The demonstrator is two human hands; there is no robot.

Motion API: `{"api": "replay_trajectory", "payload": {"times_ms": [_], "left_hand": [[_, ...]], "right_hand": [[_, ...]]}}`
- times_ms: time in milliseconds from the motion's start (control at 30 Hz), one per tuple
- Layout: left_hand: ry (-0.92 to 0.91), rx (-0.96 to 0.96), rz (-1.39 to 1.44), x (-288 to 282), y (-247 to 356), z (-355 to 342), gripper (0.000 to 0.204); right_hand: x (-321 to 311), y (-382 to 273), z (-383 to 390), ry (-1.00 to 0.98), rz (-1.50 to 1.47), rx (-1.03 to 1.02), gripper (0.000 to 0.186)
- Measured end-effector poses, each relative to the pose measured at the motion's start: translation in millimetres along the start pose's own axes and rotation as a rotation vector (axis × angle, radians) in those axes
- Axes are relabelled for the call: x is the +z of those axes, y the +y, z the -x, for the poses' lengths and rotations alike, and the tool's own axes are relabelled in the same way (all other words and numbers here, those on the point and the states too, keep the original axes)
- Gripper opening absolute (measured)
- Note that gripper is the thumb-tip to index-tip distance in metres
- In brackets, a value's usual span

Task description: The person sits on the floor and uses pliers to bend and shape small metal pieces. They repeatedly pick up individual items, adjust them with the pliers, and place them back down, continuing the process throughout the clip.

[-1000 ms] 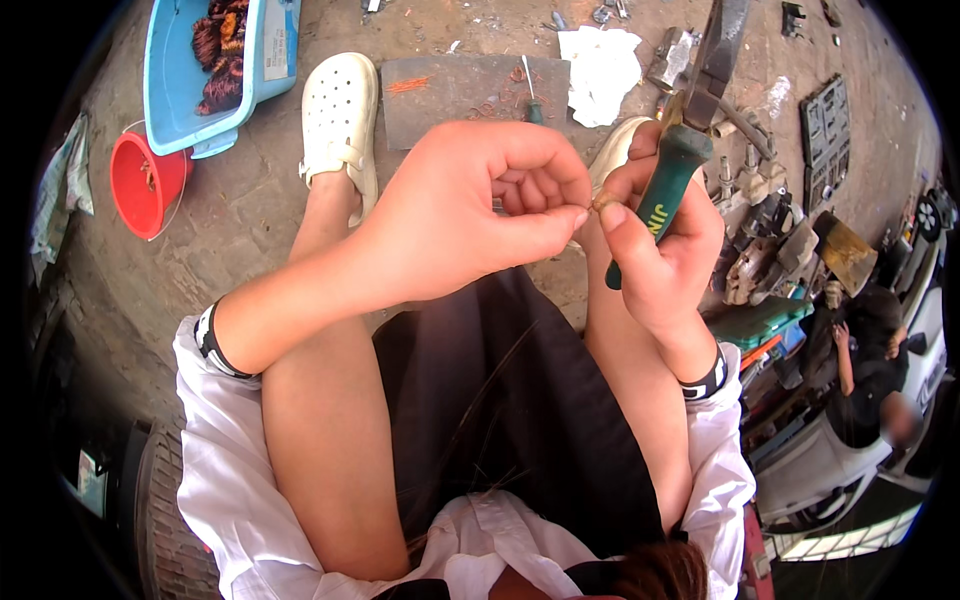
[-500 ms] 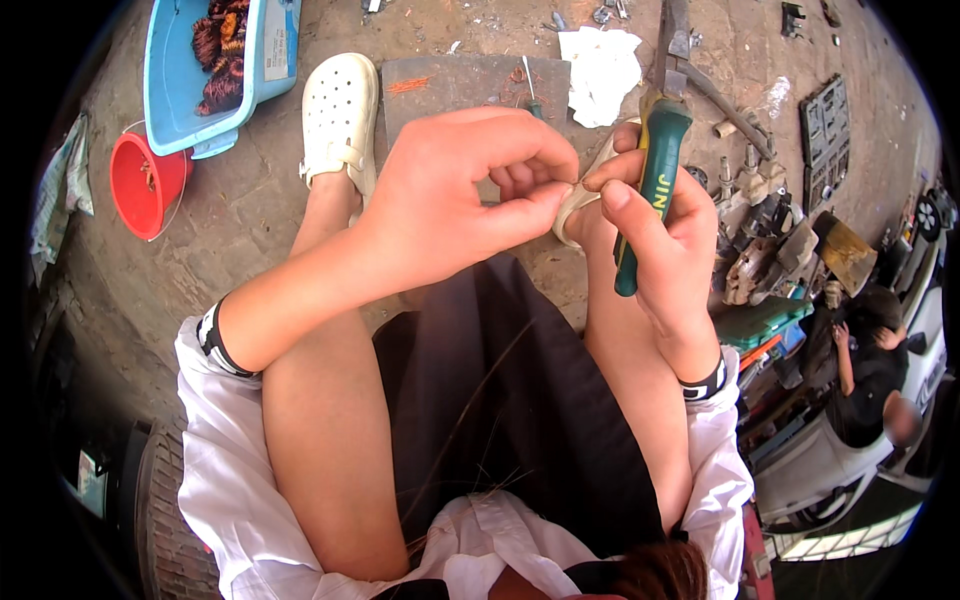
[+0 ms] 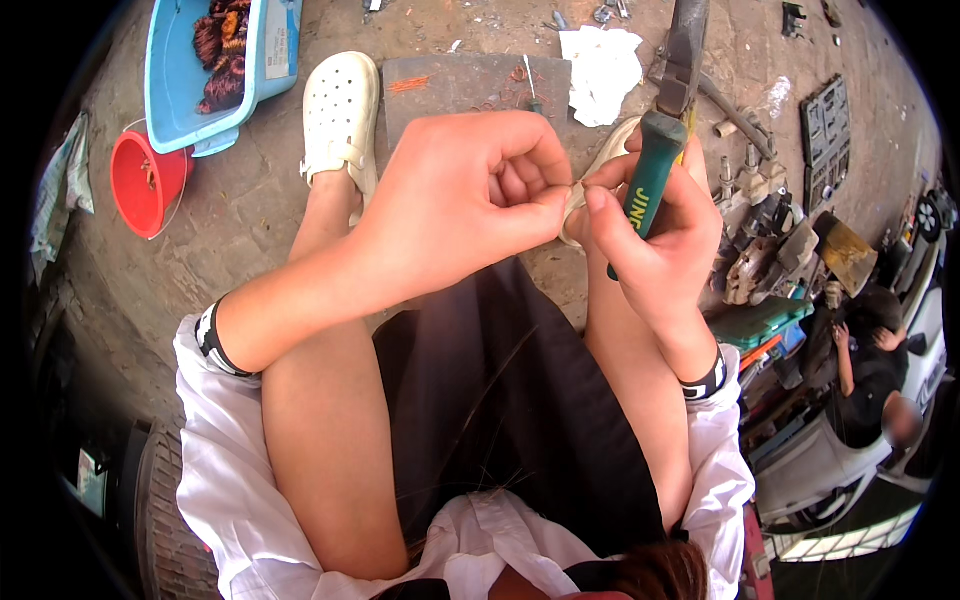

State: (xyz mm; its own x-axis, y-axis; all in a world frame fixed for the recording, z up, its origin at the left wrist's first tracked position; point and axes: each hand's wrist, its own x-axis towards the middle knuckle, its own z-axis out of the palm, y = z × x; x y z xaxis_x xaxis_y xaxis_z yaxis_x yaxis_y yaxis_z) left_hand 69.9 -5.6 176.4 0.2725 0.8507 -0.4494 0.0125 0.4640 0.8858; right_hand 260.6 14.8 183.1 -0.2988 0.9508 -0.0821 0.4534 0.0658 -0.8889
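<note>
My left hand [image 3: 475,185] is closed in a pinch, thumb against forefinger. What lies in that pinch is too small to name. Right beside it, the fingertips of my right hand [image 3: 670,225] come together, almost touching the left ones. Against its palm my right hand grips a pair of pliers [image 3: 650,175] with green and yellow handles, the steel head pointing away from me. Beyond both hands a dark flat plate [image 3: 440,85] lies on the ground with thin orange wire bits [image 3: 408,84] and a screwdriver [image 3: 534,98] on it.
At the far left stand a blue tub [image 3: 180,110] of copper wire coils and a red bucket [image 3: 140,185]. White crumpled paper [image 3: 602,75] lies past the plate. Metal parts [image 3: 765,250] and a black case [image 3: 826,140] are at the right, where another person [image 3: 865,370] works.
The pliers have tilted in my right hand, their handle end coming lower and the head nearer. Both hands stay almost in place, fingertips still close together.
</note>
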Motion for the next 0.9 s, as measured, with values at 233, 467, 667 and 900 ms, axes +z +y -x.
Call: {"api": "replay_trajectory", "payload": {"times_ms": [233,467,667,900], "left_hand": [[-0.019,0.184,-0.141,1,-5,0,0.008],[0.054,0.528,-0.396,1,-24,-8,0.012],[0.07,0.481,-0.342,-3,-21,-9,0.011],[-0.126,0.083,0.0,-6,-12,-4,0.01]], "right_hand": [[3,-1,0,-0.05,-0.085,0.028,0.008],[-4,5,0,-0.295,-0.802,0.751,0.009],[0,4,3,-0.25,-0.542,0.554,0.008],[-9,2,2,-0.172,-0.629,0.581,0.002]]}}
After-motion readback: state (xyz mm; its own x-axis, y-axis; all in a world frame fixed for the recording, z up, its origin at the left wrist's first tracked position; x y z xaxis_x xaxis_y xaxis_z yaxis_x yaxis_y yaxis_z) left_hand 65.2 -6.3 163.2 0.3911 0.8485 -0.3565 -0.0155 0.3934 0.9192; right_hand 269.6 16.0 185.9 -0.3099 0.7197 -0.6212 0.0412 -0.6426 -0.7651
